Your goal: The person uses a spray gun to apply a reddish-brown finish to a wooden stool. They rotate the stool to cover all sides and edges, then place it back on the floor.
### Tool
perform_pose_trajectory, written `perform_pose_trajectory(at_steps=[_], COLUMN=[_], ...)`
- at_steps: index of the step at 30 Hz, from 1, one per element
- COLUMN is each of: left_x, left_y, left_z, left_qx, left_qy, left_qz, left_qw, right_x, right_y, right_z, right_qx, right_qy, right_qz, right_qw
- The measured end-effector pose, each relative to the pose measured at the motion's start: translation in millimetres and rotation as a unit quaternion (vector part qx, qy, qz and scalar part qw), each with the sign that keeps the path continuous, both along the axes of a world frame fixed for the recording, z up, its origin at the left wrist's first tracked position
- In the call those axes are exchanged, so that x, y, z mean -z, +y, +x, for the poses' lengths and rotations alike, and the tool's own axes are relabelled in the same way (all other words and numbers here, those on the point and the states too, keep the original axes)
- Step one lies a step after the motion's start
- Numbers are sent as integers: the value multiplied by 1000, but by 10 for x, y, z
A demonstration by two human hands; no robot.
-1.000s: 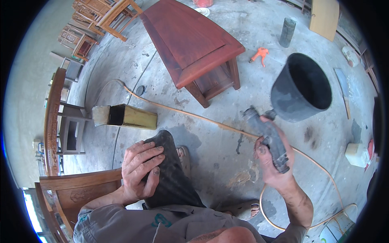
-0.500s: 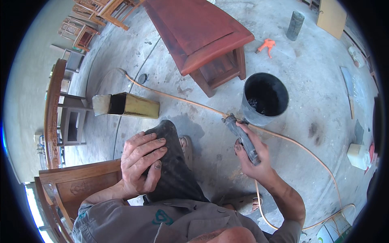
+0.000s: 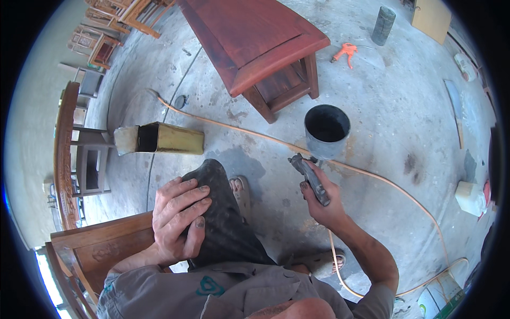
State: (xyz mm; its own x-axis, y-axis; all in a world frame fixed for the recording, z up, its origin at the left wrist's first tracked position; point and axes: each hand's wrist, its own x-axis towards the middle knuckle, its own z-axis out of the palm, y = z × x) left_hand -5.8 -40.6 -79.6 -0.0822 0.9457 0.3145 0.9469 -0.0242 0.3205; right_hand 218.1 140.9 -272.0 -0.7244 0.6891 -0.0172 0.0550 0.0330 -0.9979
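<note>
My left hand point(image 3: 180, 215) lies over my knee in dark trousers point(image 3: 223, 223), its fingers stretched and slightly bent, holding nothing. In my right hand point(image 3: 324, 199) is a long, dark grey thing with a lumpy far end point(image 3: 311, 181); its kind is not clear. The fingers wrap around its side, and it slants up and to the left above the floor. Just beyond that hand stands a black bucket point(image 3: 328, 146), its inside dark. An orange hose point(image 3: 249, 133) runs across the floor past the bucket's foot and partly behind my right hand.
A reddish-brown wooden table point(image 3: 255, 42) stands ahead. On the left, a rectangular yellowish can point(image 3: 180, 140) lies on its side near a carved wooden chair point(image 3: 103, 239). An orange air gun point(image 3: 348, 51) and a dark cylinder point(image 3: 383, 26) are at the far right; a white jug point(image 3: 470, 196) is nearer.
The bucket looks smaller and farther left in the view than before. My right hand has shifted slightly left and down with the dark grey thing. My left hand stays on the knee.
</note>
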Motion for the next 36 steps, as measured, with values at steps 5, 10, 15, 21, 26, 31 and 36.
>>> perform_pose_trajectory(at_steps=[5,10,15,21,26,31,36], left_x=[5,32,28,19,42,41,42], left_y=[-21,7,-69,-90,-82,3,44], left_z=[-16,-9,17,53,67,71,87], left_qx=[1,-2,-25,-54,-60,-53,-54], left_qy=[-1,3,2,11,10,15,11], left_qz=[-3,-11,9,17,13,4,2], left_qw=[1000,1000,1000,998,998,998,998], right_x=[-302,-431,-182,-62,-229,-327,-321], right_y=[82,242,528,762,800,824,807], right_z=[27,29,-11,44,55,70,119], right_qx=[-22,-27,-17,-1,-23,-55,-59], right_qy=[68,138,131,74,117,169,121], right_qz=[-2,32,-21,-85,-67,-77,-39], right_qw=[997,989,991,994,991,981,990])
